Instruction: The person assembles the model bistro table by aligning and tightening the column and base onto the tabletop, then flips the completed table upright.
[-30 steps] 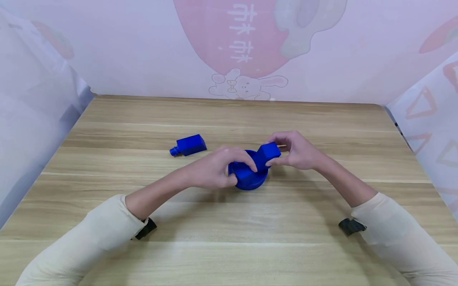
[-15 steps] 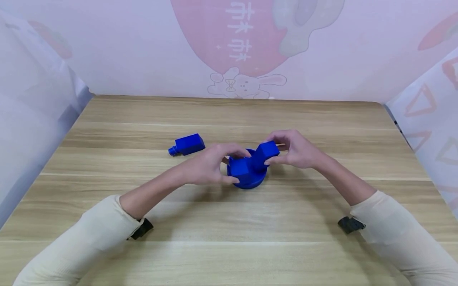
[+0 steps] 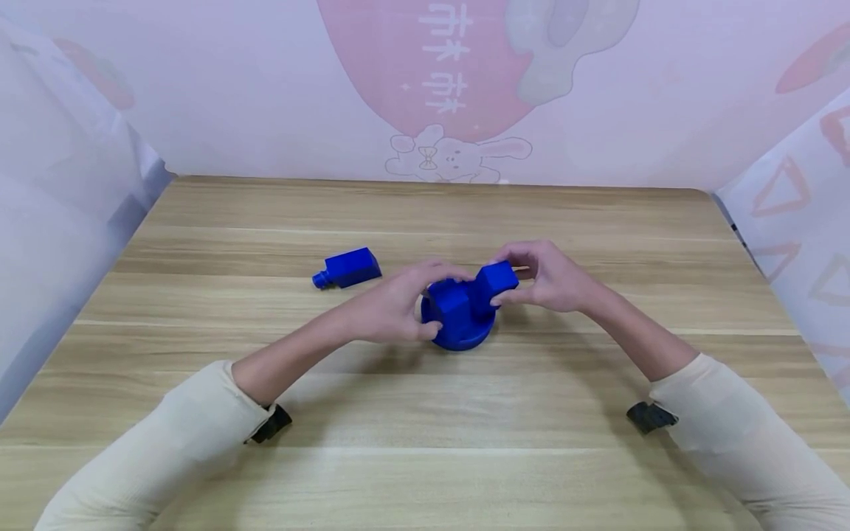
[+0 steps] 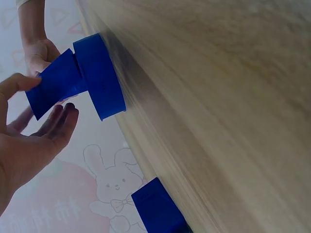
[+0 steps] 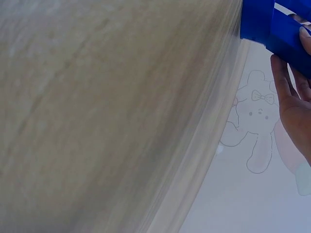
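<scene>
A round blue base (image 3: 461, 343) with a raised rim sits on the table and carries two square blue blocks that lean outward. My left hand (image 3: 388, 306) is curled round the left block (image 3: 451, 306). In the left wrist view its thumb touches that block's upper edge, while the other fingers lie below it. My right hand (image 3: 551, 284) holds the right block (image 3: 496, 284) between thumb and fingers. The blocks' lower ends are hidden inside the base. To the left lies a blue square-bodied piece (image 3: 352, 268) with a narrow ribbed neck, apart from both hands.
The wooden table (image 3: 425, 472) runs back to an upright sheet (image 3: 265, 96) printed with a rabbit and a strawberry. White sheets hang along both sides. A dark wrist camera (image 3: 271, 424) sits at the left cuff, and another dark camera (image 3: 652, 418) at the right.
My left hand first loosened from the left block, then closed round it again, and the block now faces a different way. The right hand keeps its hold on the right block.
</scene>
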`<action>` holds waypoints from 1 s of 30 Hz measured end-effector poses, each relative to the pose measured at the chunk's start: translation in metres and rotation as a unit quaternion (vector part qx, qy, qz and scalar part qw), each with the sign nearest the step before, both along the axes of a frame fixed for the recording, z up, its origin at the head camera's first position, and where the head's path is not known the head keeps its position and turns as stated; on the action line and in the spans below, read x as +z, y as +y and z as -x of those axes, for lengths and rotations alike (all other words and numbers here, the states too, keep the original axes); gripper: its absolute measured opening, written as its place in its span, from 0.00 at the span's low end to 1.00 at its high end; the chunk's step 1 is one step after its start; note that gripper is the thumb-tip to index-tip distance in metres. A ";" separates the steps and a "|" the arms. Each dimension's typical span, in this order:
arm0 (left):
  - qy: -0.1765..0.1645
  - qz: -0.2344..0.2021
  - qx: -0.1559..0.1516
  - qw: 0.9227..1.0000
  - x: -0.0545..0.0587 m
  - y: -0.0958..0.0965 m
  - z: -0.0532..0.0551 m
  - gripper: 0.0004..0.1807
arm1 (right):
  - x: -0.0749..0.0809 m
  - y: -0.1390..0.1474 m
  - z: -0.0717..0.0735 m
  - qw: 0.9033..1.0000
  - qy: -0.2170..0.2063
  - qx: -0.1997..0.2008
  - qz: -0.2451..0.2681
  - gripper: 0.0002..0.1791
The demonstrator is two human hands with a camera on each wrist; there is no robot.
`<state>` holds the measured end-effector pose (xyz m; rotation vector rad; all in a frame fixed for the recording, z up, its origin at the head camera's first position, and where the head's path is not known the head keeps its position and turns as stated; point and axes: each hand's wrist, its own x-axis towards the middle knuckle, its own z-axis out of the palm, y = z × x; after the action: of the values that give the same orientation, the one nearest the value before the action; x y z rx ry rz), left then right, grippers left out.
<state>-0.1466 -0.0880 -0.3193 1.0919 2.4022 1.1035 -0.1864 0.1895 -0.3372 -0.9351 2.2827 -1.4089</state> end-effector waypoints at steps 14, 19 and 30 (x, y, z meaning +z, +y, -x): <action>-0.065 -0.051 0.013 0.996 0.001 0.004 0.005 0.22 | 0.001 -0.001 -0.001 1.000 -0.009 -0.004 0.001 0.19; -0.054 -0.042 -0.003 0.998 0.002 0.007 0.006 0.23 | 0.002 -0.001 -0.002 1.000 -0.005 -0.003 0.000 0.19; -0.017 -0.002 0.111 0.994 -0.002 0.018 0.000 0.28 | 0.001 -0.001 -0.002 1.000 -0.010 -0.007 0.001 0.18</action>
<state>-0.1461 -0.0704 -0.3217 0.8153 2.5424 1.1842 -0.1840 0.1884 -0.3365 -0.9023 2.2794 -1.4192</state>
